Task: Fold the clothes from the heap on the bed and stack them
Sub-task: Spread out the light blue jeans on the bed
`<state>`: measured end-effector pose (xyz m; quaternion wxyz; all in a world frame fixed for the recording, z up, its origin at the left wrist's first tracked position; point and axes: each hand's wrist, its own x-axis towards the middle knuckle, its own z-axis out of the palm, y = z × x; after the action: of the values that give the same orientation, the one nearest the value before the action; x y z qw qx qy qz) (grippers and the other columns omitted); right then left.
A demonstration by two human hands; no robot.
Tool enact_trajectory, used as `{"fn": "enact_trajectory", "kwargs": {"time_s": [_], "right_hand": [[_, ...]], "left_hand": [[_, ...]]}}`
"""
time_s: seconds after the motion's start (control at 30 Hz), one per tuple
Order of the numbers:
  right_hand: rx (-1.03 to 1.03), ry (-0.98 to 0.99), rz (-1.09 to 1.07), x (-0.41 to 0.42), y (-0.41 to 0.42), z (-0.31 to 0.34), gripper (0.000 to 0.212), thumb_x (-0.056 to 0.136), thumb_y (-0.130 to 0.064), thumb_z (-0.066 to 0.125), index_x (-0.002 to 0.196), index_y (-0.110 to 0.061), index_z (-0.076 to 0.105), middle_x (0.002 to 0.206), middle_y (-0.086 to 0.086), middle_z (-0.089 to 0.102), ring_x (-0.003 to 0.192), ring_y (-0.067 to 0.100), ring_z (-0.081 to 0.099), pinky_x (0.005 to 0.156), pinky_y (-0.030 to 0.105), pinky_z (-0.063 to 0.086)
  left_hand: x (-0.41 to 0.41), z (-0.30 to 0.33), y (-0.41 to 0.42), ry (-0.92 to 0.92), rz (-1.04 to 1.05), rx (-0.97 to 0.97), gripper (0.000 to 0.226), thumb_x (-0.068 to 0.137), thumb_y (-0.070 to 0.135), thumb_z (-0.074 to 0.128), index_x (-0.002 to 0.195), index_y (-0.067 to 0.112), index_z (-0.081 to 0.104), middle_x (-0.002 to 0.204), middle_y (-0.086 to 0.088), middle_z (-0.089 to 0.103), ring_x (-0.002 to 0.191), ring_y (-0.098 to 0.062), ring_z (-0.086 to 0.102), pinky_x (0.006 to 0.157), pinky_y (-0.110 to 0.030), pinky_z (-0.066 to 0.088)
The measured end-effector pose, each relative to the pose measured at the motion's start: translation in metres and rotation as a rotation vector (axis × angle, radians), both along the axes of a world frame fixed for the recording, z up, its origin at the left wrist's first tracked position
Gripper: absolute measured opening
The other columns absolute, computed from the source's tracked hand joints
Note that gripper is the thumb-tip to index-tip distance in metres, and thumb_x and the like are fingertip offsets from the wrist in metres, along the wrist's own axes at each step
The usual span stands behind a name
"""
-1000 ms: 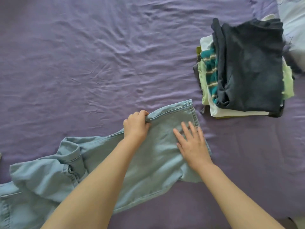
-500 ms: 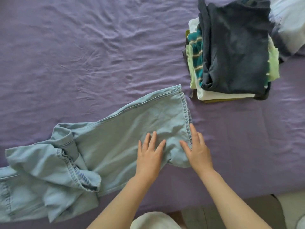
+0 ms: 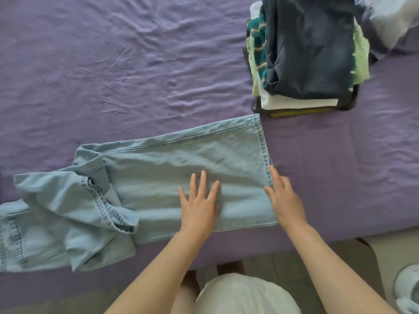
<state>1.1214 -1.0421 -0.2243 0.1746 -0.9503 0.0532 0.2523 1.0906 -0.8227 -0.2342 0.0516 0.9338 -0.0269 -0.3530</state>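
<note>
A pair of light blue jeans (image 3: pixel 158 173) lies across the purple bed sheet (image 3: pixel 113 64). The legs stretch flat toward the right, and the waist end is bunched at the left. My left hand (image 3: pixel 199 202) rests flat on the leg, fingers spread. At the hem sits my right hand (image 3: pixel 283 198), fingers extended along the hem edge and holding nothing. A stack of folded clothes (image 3: pixel 308 53) stands at the upper right, topped by a dark navy garment, apart from the jeans.
A white and grey cloth (image 3: pixel 392 17) lies at the top right corner beside the stack. The bed's front edge runs along the bottom, with floor below it. A white shoe (image 3: pixel 408 288) sits on the floor at the bottom right.
My left hand let go of the upper edge of the jeans leg and now lies flat on it. The leg has been smoothed out flatter. The view shifted toward the bed's front edge.
</note>
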Motion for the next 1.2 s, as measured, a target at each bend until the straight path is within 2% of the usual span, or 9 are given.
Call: {"fn": "enact_trajectory", "kwargs": {"time_s": [0.13, 0.27, 0.4, 0.53, 0.67, 0.77, 0.97, 1.07, 1.2], "right_hand": [[-0.052, 0.014, -0.047, -0.012, -0.006, -0.012, 0.06, 0.099, -0.026, 0.044, 0.151, -0.022, 0.015, 0.122, 0.01, 0.045, 0.065, 0.032, 0.051, 0.052, 0.035, 0.04], [-0.111, 0.015, -0.2, -0.017, -0.002, -0.012, 0.056, 0.098, -0.018, 0.045, 0.149, -0.019, 0.022, 0.124, 0.014, 0.045, 0.07, 0.027, 0.043, 0.057, 0.036, 0.038], [-0.25, -0.313, 0.156, -0.004, 0.026, -0.002, 0.068, 0.065, 0.008, 0.075, 0.129, -0.003, 0.054, 0.122, 0.023, 0.056, 0.101, 0.042, 0.058, 0.074, 0.049, 0.049], [-0.123, -0.321, 0.389, 0.026, 0.099, -0.002, 0.063, 0.065, -0.016, 0.085, 0.123, -0.008, 0.062, 0.131, 0.022, 0.056, 0.119, 0.043, 0.053, 0.089, 0.06, 0.044], [-0.088, 0.005, 0.644, 0.057, 0.166, -0.023, 0.063, 0.093, -0.059, 0.035, 0.149, -0.036, 0.019, 0.16, 0.003, 0.003, 0.146, 0.031, 0.0, 0.108, 0.067, 0.006], [-0.165, 0.072, 0.631, 0.092, 0.161, -0.046, 0.056, 0.093, -0.064, 0.012, 0.145, -0.05, 0.0, 0.157, -0.009, -0.017, 0.144, 0.02, -0.021, 0.105, 0.068, -0.01], [-0.099, -0.341, 0.416, 0.121, 0.144, -0.035, 0.04, 0.094, -0.014, 0.054, 0.133, -0.01, 0.051, 0.141, 0.011, 0.049, 0.134, 0.033, 0.039, 0.107, 0.06, 0.022], [-0.208, -0.271, 0.5, 0.138, 0.139, -0.034, 0.041, 0.086, -0.001, 0.056, 0.125, -0.013, 0.055, 0.121, 0.012, 0.058, 0.116, 0.031, 0.048, 0.11, 0.049, 0.019], [-0.271, -0.314, 0.45, 0.154, 0.137, -0.032, 0.026, 0.086, -0.001, 0.05, 0.105, -0.015, 0.061, 0.103, 0.008, 0.061, 0.105, 0.03, 0.048, 0.104, 0.041, 0.021]], "left_hand": [[-0.01, 0.004, 0.003, 0.118, 0.248, 0.063, 0.086, 0.092, 0.055, 0.046, 0.149, 0.036, -0.015, 0.154, -0.008, -0.033, 0.142, -0.033, -0.027, 0.113, -0.062, 0.005], [-0.011, 0.007, 0.019, 0.155, 0.236, -0.035, 0.085, 0.092, 0.053, 0.048, 0.151, 0.034, -0.01, 0.156, -0.008, -0.029, 0.144, -0.031, -0.022, 0.114, -0.057, 0.013], [-0.007, 0.007, 0.056, 0.073, 0.116, 0.041, 0.078, 0.095, 0.048, 0.045, 0.152, 0.029, -0.005, 0.159, -0.007, -0.018, 0.146, -0.029, -0.015, 0.117, -0.052, 0.01], [0.014, 0.001, 0.096, 0.036, 0.27, 0.092, 0.081, 0.094, 0.057, 0.04, 0.152, 0.028, -0.009, 0.158, -0.008, -0.021, 0.146, -0.029, -0.016, 0.117, -0.055, 0.008], [0.039, -0.01, 0.128, -0.023, 0.225, 0.079, 0.08, 0.091, 0.067, 0.03, 0.151, 0.032, -0.012, 0.157, -0.004, -0.026, 0.145, -0.026, -0.021, 0.116, -0.055, -0.001], [0.062, -0.016, 0.14, -0.04, 0.125, 0.066, 0.073, 0.092, 0.068, 0.02, 0.15, 0.036, -0.011, 0.158, -0.002, -0.022, 0.145, -0.027, -0.022, 0.115, -0.056, -0.007], [0.127, -0.013, 0.172, -0.298, 0.203, 0.132, 0.062, 0.093, 0.007, 0.045, 0.149, 0.024, 0.024, 0.154, -0.002, 0.028, 0.144, -0.026, 0.015, 0.117, -0.053, 0.007], [0.141, -0.012, 0.181, -0.291, 0.141, 0.214, 0.029, 0.09, 0.009, 0.053, 0.118, 0.017, 0.054, 0.12, -0.006, 0.056, 0.122, -0.028, 0.04, 0.113, -0.047, 0.021], [0.148, -0.018, 0.175, -0.357, 0.211, 0.242, 0.018, 0.09, 0.009, 0.052, 0.104, 0.016, 0.061, 0.108, -0.006, 0.058, 0.113, -0.028, 0.041, 0.103, -0.042, 0.025]]}}
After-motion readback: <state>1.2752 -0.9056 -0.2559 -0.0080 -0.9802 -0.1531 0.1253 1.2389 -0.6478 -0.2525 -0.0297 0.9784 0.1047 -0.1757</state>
